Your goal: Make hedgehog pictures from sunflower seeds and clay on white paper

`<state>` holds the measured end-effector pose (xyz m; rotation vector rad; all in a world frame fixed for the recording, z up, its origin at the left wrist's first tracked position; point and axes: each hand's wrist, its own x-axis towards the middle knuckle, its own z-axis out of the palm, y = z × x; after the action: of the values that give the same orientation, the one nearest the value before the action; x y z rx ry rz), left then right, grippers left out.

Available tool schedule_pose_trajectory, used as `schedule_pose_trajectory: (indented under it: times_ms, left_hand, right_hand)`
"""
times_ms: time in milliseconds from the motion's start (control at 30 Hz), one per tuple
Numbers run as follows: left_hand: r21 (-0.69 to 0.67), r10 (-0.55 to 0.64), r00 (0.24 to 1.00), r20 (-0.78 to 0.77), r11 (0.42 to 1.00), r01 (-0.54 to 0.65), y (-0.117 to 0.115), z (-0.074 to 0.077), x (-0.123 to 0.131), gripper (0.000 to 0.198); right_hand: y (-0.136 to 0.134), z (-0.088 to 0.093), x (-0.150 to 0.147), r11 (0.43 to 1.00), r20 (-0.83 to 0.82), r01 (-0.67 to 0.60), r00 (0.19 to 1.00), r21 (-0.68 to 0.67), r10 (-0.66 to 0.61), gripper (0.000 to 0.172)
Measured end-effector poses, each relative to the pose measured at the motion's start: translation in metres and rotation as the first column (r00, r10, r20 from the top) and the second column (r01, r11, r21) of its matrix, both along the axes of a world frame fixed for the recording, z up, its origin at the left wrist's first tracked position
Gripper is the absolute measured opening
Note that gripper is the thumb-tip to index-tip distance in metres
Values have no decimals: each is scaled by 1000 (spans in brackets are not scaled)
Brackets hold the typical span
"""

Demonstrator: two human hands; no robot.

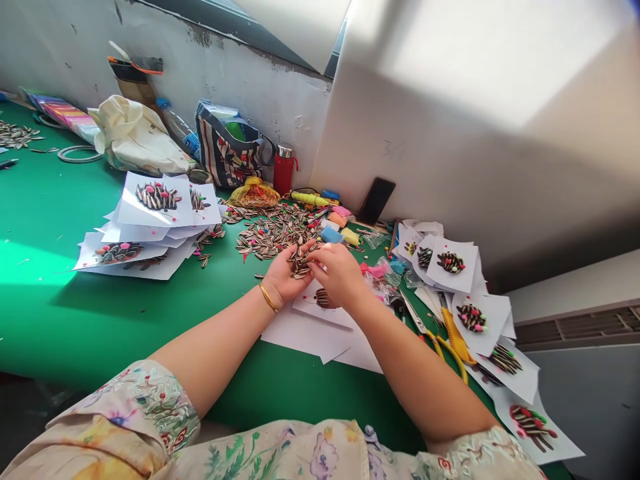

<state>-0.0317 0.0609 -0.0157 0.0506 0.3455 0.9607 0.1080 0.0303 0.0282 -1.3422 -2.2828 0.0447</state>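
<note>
Our left hand (281, 279) cups a small clump of striped sunflower seeds (300, 265), its fingers curled up and gripping it. Our right hand (340, 273) reaches in from the right, fingertips bent down against the same clump. They touch it, but the back of the hand blocks the view, so we cannot tell whether they pinch any one seed. The clump sits between both hands, above a white paper sheet (305, 337), where a seed shape (324, 299) lies partly hidden beneath our right hand. A gold bangle (267, 298) circles our left wrist.

Just beyond our hands spreads a loose seed pile (273, 230) on the green table (125, 320). To the left lies a heap of seed-picture cards (155, 207); to the right are more cards (450, 263) and yellow-handled scissors (440, 343). Soft clay lumps (331, 235) sit near the far wall, beside a red flask (283, 170) and a striped bag (230, 147). Our floral sleeves (125, 413) are cut off at the near edge.
</note>
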Motion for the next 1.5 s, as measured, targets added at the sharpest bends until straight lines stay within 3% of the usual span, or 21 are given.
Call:
schedule_pose_trajectory:
  times_ms: [267, 500, 800, 1200, 1500]
  left_hand:
    - [-53, -8, 1000, -26, 999, 7, 2, 0, 3, 24]
    - [-54, 19, 998, -65, 998, -22, 1, 0, 2, 32]
    - [-36, -12, 998, -58, 999, 10, 0, 1, 4, 25]
    - [-29, 61, 998, -29, 998, -62, 2, -1, 2, 23]
    - [-44, 27, 999, 19, 999, -26, 3, -3, 0, 29]
  right_hand:
    - [26, 4, -33, 990, 52, 112, 993, -80, -108, 16]
    - [24, -2, -19, 984, -193, 52, 977, -170, -85, 14]
    - [21, -1, -26, 987, -119, 38, 991, -153, -56, 13]
    - [30, 1, -9, 980, -301, 77, 944, -185, -131, 18]
    - [22, -4, -17, 996, -125, -58, 991, -74, 49, 26]
